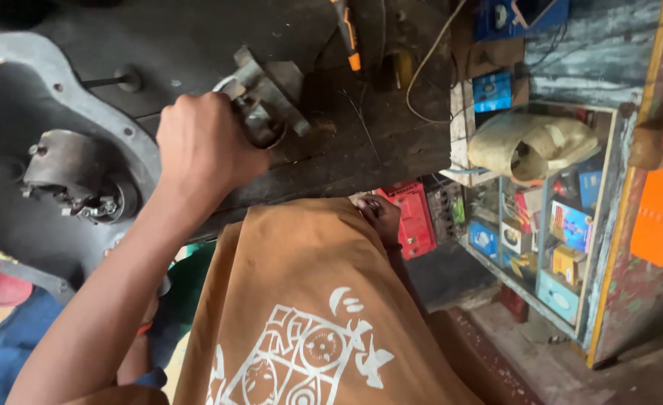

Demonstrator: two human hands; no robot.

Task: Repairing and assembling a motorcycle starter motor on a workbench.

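While the left hand [204, 146] is fisted around the grey metal bracket part [264, 105] on the dark counter [376, 150], right hand [380, 217] hangs below the counter edge, well off; grip unclear. Bracket runs diagonally up-left from the orange-handled tool [346, 34].

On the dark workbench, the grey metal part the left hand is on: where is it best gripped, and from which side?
Probably by its near, rounded end, coming from the bench's front edge, as the left hand does now. The grey metal part lies angled across the workbench, its blocky lugged end pointing away. The right hand rests low by the bench edge, apart from it.
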